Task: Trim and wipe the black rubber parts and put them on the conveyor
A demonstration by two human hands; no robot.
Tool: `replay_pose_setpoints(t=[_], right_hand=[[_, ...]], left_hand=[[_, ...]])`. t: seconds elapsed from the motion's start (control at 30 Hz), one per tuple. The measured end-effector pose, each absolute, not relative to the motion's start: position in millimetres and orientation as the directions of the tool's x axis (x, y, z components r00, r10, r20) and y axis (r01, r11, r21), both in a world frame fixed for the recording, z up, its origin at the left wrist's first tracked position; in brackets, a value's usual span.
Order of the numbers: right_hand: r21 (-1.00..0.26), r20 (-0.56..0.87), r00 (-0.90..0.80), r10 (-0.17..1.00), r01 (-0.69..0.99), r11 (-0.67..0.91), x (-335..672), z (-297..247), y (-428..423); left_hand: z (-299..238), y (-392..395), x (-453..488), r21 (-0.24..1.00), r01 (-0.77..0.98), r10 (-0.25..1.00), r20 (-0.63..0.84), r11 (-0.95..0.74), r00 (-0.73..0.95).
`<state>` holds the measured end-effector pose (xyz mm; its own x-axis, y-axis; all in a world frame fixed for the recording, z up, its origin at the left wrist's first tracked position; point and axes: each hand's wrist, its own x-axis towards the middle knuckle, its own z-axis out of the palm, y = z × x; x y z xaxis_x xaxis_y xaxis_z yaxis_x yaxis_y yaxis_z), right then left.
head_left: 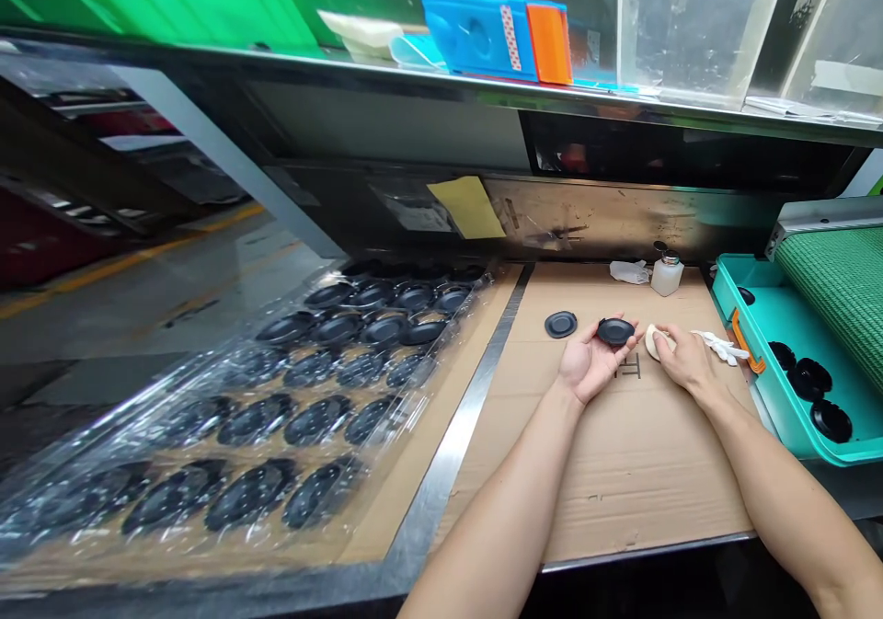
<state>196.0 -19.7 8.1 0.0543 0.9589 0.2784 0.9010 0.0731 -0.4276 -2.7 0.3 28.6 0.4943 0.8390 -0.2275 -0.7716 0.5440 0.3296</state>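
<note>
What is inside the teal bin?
Four black round parts show inside the teal bin: three near its front, one farther back. The green belt covers part of its right side, so anything beneath cannot be seen.

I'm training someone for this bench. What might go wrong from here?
The black part held in the left hand could slip onto the cardboard. The loose disc lying beside that hand might get knocked. The upright bottle stands beyond the right hand; a careless reach might tip it.

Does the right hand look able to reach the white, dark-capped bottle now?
Probably yes: only bare brown cardboard shows between the right hand and the bottle, though that hand holds a cream pad.
</note>
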Motion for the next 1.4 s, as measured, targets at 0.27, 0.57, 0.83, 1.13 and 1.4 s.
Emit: replay_pose_setpoints(t=[0.27, 0.57, 0.83, 1.13, 1.4], right_hand=[[0.007, 0.377, 0.238, 0.895, 0.966, -0.259, 216, 34, -29], [-0.123, 0.223, 0.197, 0.955, 0.977, -0.172, 229, 43, -24], [-0.45, 0.437, -0.184, 0.88, 0.803, 0.391, 180, 34, -38], [-0.204, 0.441, -0.25, 0.862, 0.907, 0.368, 177, 30, -41], [-0.141, 0.398, -0.321, 0.86, 0.904, 0.403, 179, 35, -39]], left_hand=[[33, -5, -4, 0.312, -0.733, 0.796, -0.273, 0.605, 0.541], [34, -7, -3, 0.342, -0.729, 0.805, -0.275, 0.593, 0.526], [21, -15, 17, 0.605, -0.489, 0.756, -0.327, 0.629, 0.568], [19, -24, 31, 0.819, -0.293, 0.823, -0.33, 0.493, 0.462], [21, -25, 32, 0.85, -0.225, 0.812, -0.329, 0.477, 0.482]])
